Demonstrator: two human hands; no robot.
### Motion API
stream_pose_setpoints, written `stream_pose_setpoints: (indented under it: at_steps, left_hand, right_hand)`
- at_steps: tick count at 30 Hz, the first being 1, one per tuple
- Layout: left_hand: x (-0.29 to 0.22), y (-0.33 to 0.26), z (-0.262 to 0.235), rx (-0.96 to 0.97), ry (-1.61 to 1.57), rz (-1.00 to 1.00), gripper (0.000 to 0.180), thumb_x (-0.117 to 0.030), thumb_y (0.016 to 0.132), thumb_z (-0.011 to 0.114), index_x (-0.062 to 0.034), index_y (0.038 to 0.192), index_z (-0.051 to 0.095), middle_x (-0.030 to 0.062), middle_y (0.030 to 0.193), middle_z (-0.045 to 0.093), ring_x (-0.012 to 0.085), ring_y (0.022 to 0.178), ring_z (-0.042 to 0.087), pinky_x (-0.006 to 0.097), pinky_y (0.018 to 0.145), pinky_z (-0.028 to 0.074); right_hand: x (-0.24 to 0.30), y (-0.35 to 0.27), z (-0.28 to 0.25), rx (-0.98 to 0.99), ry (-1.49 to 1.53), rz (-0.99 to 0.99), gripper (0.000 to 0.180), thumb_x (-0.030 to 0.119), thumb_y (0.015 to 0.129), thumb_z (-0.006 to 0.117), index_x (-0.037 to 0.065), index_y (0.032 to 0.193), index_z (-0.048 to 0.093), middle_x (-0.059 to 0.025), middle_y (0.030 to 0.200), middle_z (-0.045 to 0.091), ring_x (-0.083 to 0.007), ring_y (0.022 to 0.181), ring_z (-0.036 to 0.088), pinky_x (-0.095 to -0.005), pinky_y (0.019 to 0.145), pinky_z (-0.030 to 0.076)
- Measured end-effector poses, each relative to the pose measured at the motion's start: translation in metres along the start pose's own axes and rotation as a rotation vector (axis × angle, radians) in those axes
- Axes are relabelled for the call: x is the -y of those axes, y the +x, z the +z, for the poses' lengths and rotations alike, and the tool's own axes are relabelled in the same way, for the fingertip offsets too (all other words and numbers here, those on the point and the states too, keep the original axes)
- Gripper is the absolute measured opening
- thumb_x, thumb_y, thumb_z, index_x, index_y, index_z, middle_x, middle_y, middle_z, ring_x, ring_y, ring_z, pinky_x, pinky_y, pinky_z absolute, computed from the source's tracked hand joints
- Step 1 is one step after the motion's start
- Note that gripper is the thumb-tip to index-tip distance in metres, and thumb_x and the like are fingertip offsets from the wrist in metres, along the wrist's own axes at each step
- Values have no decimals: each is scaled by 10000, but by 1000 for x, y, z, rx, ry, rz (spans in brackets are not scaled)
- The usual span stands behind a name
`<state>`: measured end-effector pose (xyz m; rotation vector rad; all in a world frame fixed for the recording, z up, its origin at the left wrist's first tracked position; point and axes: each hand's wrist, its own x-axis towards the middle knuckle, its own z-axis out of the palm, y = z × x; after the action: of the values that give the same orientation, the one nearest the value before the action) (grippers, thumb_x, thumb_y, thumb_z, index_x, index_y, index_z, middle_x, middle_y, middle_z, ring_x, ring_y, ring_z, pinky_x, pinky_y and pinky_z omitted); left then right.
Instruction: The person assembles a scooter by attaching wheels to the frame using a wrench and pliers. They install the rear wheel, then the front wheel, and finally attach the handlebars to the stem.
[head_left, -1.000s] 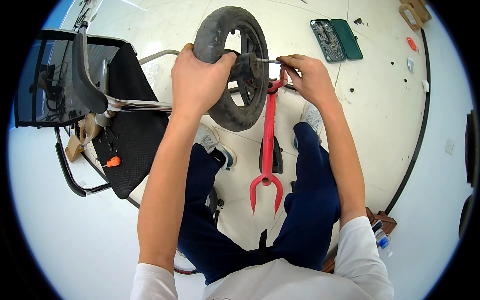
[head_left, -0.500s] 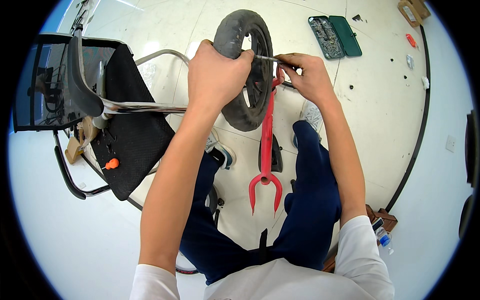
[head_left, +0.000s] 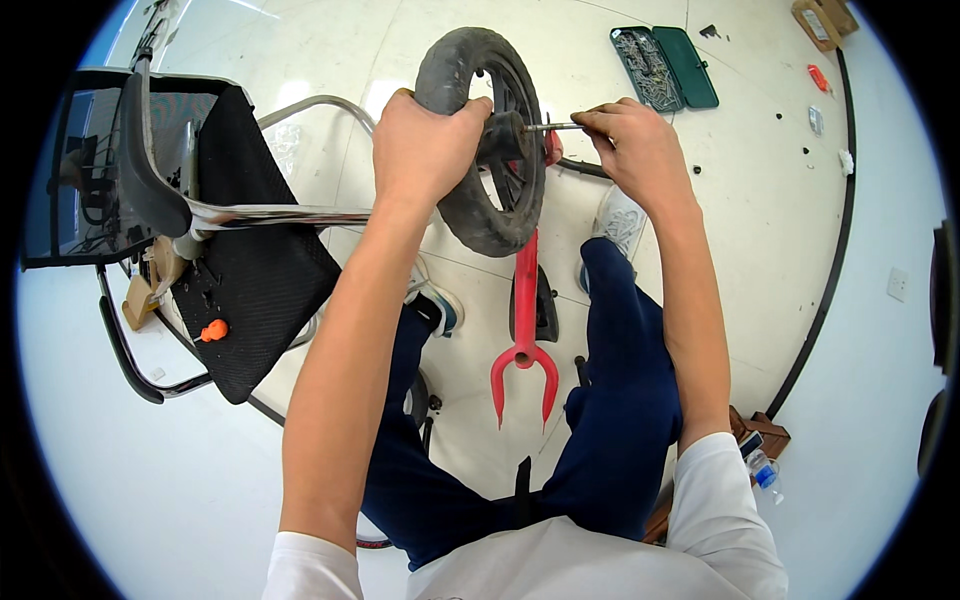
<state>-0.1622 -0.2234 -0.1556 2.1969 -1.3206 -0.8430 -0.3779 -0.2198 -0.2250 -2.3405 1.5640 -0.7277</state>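
Observation:
My left hand point(head_left: 428, 145) is closed around the tyre of a small black wheel point(head_left: 508, 140), holding it upright above the floor. A thin metal rod point(head_left: 555, 127), perhaps an axle, points at the wheel's hub from the right; its left end meets the hub's face. My right hand point(head_left: 640, 150) pinches the rod's outer end between thumb and fingers. Below the wheel, between my legs, stretches a red bike frame point(head_left: 526, 295) whose forked end point(head_left: 523, 357) faces me. The wheel hides part of its far end.
On the left, a chair with a black seat point(head_left: 255, 270) carries an orange-handled screwdriver point(head_left: 213, 331) and small dark parts. A green case point(head_left: 690, 68) of metal fasteners lies open on the floor at the far right. Cardboard boxes point(head_left: 820, 25) stand beyond it.
My right hand has moved right, away from the wheel, with the rod still pinched. The wheel has turned slightly, showing more of its hub on the right side.

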Motion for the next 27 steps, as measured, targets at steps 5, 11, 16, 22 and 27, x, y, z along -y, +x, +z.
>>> stream_pose_setpoints:
  at_steps: [5, 11, 16, 22, 27]
  left_hand:
    - [0, 1, -4, -14, -2, 40, 461, -312, 723, 754, 64, 960, 632, 144, 835, 668, 203, 733, 651, 325, 689, 522]
    - [-4, 2, -12, 28, -64, 60, 573, -365, 700, 726, 135, 947, 591, 262, 872, 670, 334, 798, 681, 400, 759, 532]
    - [-1, 5, -14, 53, -100, 72, 570, -360, 702, 724, 136, 952, 594, 260, 864, 671, 336, 789, 681, 399, 753, 533]
    - [-1, 2, -12, 46, -53, 89, 572, -363, 700, 722, 136, 947, 595, 259, 864, 669, 330, 790, 681, 397, 743, 536]
    - [-5, -1, -17, 60, -62, 91, 581, -369, 700, 721, 136, 957, 593, 256, 864, 669, 325, 793, 682, 397, 741, 537]
  right_hand:
    - [3, 2, -2, 5, -82, -36, 197, 37, 798, 620, 78, 926, 764, -50, 839, 710, -236, 847, 628, -369, 768, 511]
    - [9, 8, 1, 14, -47, -34, 210, 18, 796, 609, 58, 935, 761, -67, 851, 710, -243, 859, 627, -370, 766, 513]
    - [4, 9, 4, -14, 84, 26, 192, 44, 799, 617, 40, 935, 752, -87, 852, 707, -267, 863, 636, -379, 767, 516]
    - [11, 8, -1, 50, 37, 53, 222, 4, 804, 639, 29, 1003, 734, -137, 933, 712, -277, 817, 658, -356, 751, 527]
    - [9, 10, 4, 144, 281, 215, 208, 43, 785, 645, 14, 969, 737, -156, 879, 712, -286, 769, 677, -351, 741, 539]
